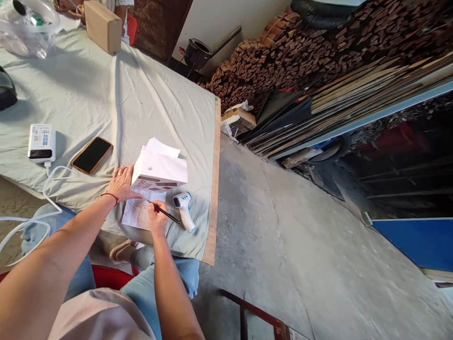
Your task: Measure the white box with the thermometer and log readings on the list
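Two grips of mine work around one written sheet, which lies at the near edge of the cloth-covered surface. My right grip pinches a black pen between thumb and fingers, its tip toward ten o'clock over the sheet; whether it touches the paper I cannot tell. My left grip lies loosely spread at the sheet's eleven o'clock, thumb at the paper, fingers against the side of a white box. That box stands at one o'clock from the sheet, loose papers behind it. If my left grip eases off, the sheet could slide under the pen and spoil a line. A push from those fingers could shift the box, and the papers with it. At three o'clock a thermometer gun lies just beside the pen's rear end, so a wide swing of my right wrist could nudge it edgeward. At ten o'clock a white cable trails from a power bank; my left forearm snagging it could drag that toward the phone.
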The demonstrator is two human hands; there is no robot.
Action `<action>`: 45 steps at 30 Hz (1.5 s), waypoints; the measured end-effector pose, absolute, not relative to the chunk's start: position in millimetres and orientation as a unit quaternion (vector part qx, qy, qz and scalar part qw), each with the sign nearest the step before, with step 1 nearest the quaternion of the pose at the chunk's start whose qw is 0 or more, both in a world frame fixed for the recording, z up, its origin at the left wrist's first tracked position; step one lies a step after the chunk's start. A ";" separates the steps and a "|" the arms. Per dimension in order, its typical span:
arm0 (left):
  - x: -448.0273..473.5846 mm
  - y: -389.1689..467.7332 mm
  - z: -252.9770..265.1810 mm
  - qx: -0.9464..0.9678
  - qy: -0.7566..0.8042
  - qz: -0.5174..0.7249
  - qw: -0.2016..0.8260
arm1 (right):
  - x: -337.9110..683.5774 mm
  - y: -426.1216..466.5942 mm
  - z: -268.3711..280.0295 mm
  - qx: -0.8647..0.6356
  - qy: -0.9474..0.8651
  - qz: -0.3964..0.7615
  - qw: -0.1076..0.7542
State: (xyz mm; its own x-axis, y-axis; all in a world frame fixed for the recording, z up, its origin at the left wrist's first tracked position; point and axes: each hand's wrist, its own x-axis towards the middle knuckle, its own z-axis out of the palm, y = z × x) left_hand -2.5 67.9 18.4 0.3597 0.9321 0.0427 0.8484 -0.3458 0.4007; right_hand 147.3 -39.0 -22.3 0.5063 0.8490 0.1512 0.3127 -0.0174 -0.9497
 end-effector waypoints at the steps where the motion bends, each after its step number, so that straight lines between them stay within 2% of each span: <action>1: -2.5 68.0 17.9 0.809 0.549 0.135 0.159 | 147.5 -38.9 -25.2 -0.674 -0.436 0.228 0.551; 17: -2.4 68.2 15.5 0.807 0.548 0.144 0.167 | 150.0 -39.4 -30.5 -0.689 -0.462 0.208 0.518; 30: -2.6 68.7 14.2 0.805 0.549 0.146 0.171 | 149.3 -41.0 -28.5 -0.691 -0.438 0.201 0.539; 45: -2.6 68.3 16.9 0.809 0.552 0.128 0.154 | 150.0 -39.2 -34.0 -0.692 -0.469 0.175 0.521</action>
State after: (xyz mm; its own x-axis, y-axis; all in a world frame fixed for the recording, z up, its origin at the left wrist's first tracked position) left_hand -2.6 68.3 16.9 0.3570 0.9334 0.0371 0.8547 -0.3424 0.3902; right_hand 150.0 -39.2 -34.0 0.4997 0.8304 0.2465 0.4669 -0.0185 -0.8841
